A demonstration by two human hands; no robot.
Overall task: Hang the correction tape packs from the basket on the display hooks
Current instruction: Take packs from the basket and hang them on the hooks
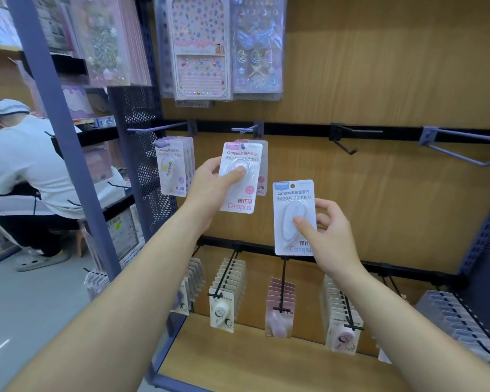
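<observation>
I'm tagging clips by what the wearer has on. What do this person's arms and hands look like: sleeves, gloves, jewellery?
Both forearms are bare right to the frame's edge, and no sleeve shows. The left hand and right hand wear no gloves. No watch, bracelet or ring is visible. The thumbnails that show look short and unpainted.

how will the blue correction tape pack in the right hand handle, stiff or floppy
Probably fairly stiff: the blue pack looks flat though the right hand pinches it from one side. Likely light, since thumb and fingers alone carry it. The glossy blister may be slippery under the thumb.
</observation>
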